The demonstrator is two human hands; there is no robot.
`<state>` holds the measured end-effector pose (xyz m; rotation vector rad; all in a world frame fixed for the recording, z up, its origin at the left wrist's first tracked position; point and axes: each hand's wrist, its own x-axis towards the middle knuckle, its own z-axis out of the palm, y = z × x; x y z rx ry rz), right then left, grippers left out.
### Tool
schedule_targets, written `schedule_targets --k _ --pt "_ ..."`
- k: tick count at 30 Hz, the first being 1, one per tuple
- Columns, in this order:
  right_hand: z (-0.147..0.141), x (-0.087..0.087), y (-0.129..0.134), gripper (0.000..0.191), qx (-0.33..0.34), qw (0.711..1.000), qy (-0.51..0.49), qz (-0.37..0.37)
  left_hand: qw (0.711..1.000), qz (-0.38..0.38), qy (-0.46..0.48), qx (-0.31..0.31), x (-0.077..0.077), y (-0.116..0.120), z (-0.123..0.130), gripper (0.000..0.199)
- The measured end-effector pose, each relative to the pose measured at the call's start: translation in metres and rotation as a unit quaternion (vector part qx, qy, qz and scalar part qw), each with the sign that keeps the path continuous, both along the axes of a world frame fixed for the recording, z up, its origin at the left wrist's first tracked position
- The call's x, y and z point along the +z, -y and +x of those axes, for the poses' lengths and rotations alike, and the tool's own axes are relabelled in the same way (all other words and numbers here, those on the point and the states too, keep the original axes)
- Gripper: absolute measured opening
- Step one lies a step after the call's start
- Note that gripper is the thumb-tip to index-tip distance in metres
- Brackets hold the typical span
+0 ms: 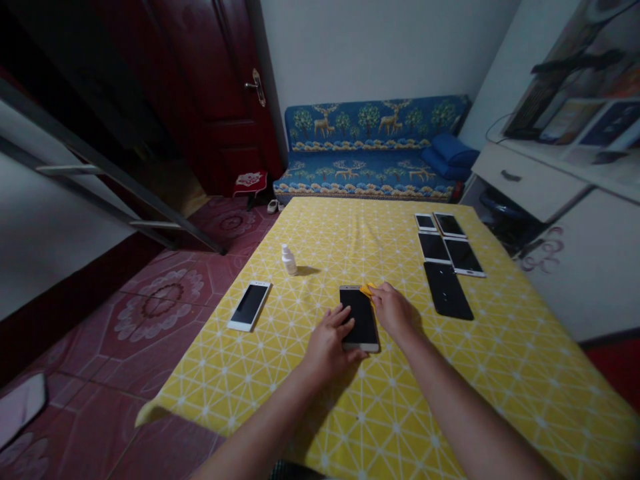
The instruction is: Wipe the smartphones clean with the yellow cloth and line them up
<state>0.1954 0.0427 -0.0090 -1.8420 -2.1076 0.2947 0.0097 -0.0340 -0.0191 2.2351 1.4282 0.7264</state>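
A phone with a dark screen (363, 325) lies face up on the yellow patterned tablecloth (300, 387), in front of me. My left hand (329, 341) rests at its left side and lower edge, fingers apart, with fingertips on the screen. My right hand (391, 308) is closed on an orange cloth (369, 289), which touches the phone's upper right corner. Part of the cloth is hidden by the fingers. To the left lies a white phone (250, 306), and a small white bottle (289, 261) stands upright behind it.
Several phones lie grouped at the right, among them a black one (447, 291) nearest me and a white-edged one (465, 257). Beyond the table's far edge is a blue patterned sofa (370, 153). A white cabinet (530, 180) stands at the right.
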Motion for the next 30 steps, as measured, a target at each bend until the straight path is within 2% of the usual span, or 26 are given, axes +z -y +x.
schedule_targets --k 5,9,13,18,22,30 --pt "-0.001 -0.005 0.006 0.038 0.017 0.999 -0.04 0.003 0.998 0.008 0.053 0.035 -0.011 -0.012 0.001 0.07" --pt "-0.002 -0.004 0.016 0.038 0.022 0.999 -0.038 0.009 0.997 0.009 0.064 0.048 -0.011 -0.023 -0.001 0.068" --pt "-0.002 0.004 0.028 0.035 0.031 0.999 -0.03 0.0 0.996 0.008 0.063 0.057 -0.008 -0.033 -0.003 0.069" --pt "-0.001 0.011 0.043 0.035 0.027 1.0 -0.012 -0.012 0.995 0.009 0.085 0.058 -0.007 -0.039 -0.005 0.068" --pt "-0.003 0.006 0.055 0.036 0.019 1.0 -0.011 0.001 0.993 0.009 0.105 0.058 -0.009 -0.042 -0.007 0.069" --pt "-0.01 -0.004 0.077 0.034 -0.003 0.999 0.021 0.047 0.993 -0.021 0.115 0.016 -0.012 -0.05 -0.015 0.067"
